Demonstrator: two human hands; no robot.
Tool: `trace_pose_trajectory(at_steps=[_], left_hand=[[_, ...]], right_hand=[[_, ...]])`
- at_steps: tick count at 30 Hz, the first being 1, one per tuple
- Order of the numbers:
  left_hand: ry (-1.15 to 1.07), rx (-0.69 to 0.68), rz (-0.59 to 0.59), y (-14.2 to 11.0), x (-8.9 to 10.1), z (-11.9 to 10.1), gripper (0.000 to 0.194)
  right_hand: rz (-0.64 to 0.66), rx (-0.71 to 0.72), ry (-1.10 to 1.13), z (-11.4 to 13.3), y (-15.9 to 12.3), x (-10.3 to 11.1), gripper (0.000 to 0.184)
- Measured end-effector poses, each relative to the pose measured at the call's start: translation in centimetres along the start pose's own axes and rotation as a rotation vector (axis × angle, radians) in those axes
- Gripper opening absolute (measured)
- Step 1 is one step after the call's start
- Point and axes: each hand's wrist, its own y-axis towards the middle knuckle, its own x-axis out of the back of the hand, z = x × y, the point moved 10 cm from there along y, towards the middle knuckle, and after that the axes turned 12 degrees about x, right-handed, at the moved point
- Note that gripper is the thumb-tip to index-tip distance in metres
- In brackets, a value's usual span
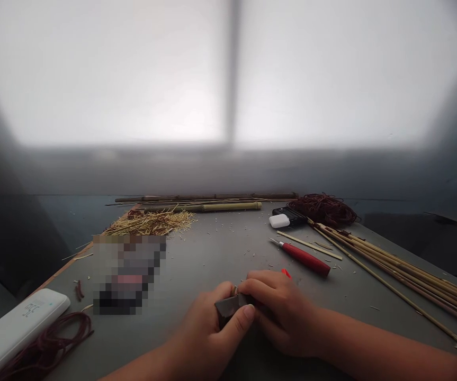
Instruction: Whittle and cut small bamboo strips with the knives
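Both my hands meet low on the grey table, near its front edge. My left hand is closed round a small dark block-like object, thumb pressed on its side. My right hand is curled over the same object from the right, fingers bent. A small red thing peeks out just behind my right knuckles; what it is cannot be told. A red-handled knife lies a little beyond my right hand.
Long bamboo sticks fan along the right side. A dark red cord bundle, a black and white box, bamboo poles and a pile of shavings sit at the back. A white device and cord lie front left.
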Motion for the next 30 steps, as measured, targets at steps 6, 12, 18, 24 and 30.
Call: trace_pose_trajectory(at_steps=[6,12,18,24,30], left_hand=[[-0.012,0.011,0.029,-0.1,-0.1,-0.3,0.037],[-0.069,0.067,0.04,0.1,0.0,-0.5,0.045],[-0.059,0.139,-0.073,0.4,0.8,0.2,0.053],[-0.134,0.139,-0.083,0.6,1.0,0.5,0.058],[-0.17,0.152,-0.05,0.6,0.7,0.5,0.059]], right_hand=[[-0.035,0.023,-0.021,0.3,0.1,0.5,0.013],[-0.061,0.003,-0.034,0.3,0.3,0.9,0.016],[-0.083,-0.055,-0.059,-0.3,0.0,1.1,0.026],[-0.084,-0.107,-0.043,-0.8,-0.1,1.0,0.03],[-0.101,-0.129,-0.053,-1.0,-0.2,1.1,0.025]])
